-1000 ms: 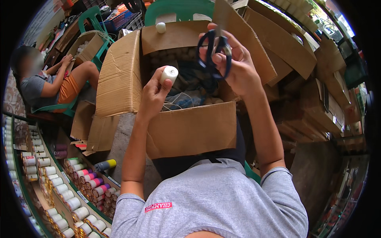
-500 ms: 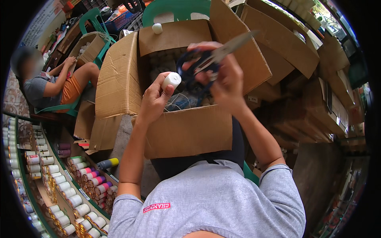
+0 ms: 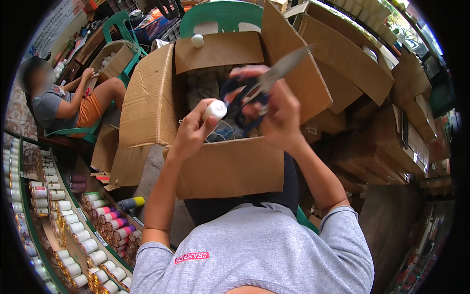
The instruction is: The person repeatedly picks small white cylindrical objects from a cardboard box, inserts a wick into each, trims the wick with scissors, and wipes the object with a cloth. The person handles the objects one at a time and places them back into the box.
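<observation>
My left hand (image 3: 192,131) pinches a short white candle (image 3: 215,110) between thumb and fingers, above the near side of an open cardboard box (image 3: 230,171). Close to its right, my right hand (image 3: 281,112) is wrapped around a pair of scissors (image 3: 254,88), smeared by motion. The metal blades point up and to the right; the dark blue handles sit by the candle's end. Whether the handles touch the candle, I cannot tell. Inside the box are several pale candles and a clear plastic bag, with white string (image 3: 223,128) below my left hand.
Another white candle (image 3: 197,40) stands by the box's far flap, before a green chair (image 3: 220,14). At left, a seated person (image 3: 66,105) handles something small. Racks of white and coloured candles (image 3: 90,245) fill the lower left. Cardboard boxes (image 3: 382,142) pile up on the right.
Both hands stay close together, with the candle and scissors still held. The candle has shifted slightly right and down, and the scissors have moved a little left and down in view.
</observation>
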Tool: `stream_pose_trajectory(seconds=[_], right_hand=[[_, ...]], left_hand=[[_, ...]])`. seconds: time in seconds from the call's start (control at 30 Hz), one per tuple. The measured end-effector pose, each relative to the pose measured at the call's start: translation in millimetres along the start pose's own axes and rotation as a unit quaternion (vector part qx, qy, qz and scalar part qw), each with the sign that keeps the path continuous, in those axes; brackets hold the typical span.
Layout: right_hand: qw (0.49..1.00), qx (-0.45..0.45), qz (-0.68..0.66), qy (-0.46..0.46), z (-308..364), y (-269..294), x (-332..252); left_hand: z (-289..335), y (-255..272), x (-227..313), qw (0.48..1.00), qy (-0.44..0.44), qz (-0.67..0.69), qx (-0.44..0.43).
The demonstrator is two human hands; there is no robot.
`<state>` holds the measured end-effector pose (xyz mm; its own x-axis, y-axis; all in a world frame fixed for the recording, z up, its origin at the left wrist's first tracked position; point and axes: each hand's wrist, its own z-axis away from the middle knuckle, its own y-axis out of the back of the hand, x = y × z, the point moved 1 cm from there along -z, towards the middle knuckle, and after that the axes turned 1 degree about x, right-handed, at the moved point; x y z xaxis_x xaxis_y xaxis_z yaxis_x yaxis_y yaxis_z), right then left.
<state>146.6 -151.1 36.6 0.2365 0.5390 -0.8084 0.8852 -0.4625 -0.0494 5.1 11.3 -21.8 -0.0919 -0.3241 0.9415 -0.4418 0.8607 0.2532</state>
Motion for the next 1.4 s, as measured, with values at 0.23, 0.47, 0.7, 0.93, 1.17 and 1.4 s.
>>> stream_pose_trajectory(seconds=[0.23,0.47,0.7,0.93,1.17,1.4], right_hand=[[0.99,0.043,-0.11,-0.073,5.4,-7.3,17.6],[0.78,0.013,-0.478,-0.403,39.1,-33.7,27.3],[0.77,0.029,-0.479,-0.421,25.0,-71.6,34.2],[0.832,0.06,-0.381,-0.398,24.5,-76.0,42.8],[0.913,0.003,-0.091,-0.398,6.2,-19.3,83.3],[0.935,0.037,-0.076,-0.345,17.3,-6.7,35.7]], left_hand=[[-5.3,3.0,-24.9,0.955,0.075,0.286,0.027],[-34.1,43.1,-6.6,0.947,0.017,0.291,0.136],[-27.1,28.2,-3.2,0.929,0.02,0.34,0.146],[-15.5,10.9,-16.6,0.888,0.019,0.431,0.159],[-11.4,7.7,-19.9,0.917,0.05,0.373,0.134],[-10.9,-20.9,-16.7,0.997,0.03,0.068,0.008]])
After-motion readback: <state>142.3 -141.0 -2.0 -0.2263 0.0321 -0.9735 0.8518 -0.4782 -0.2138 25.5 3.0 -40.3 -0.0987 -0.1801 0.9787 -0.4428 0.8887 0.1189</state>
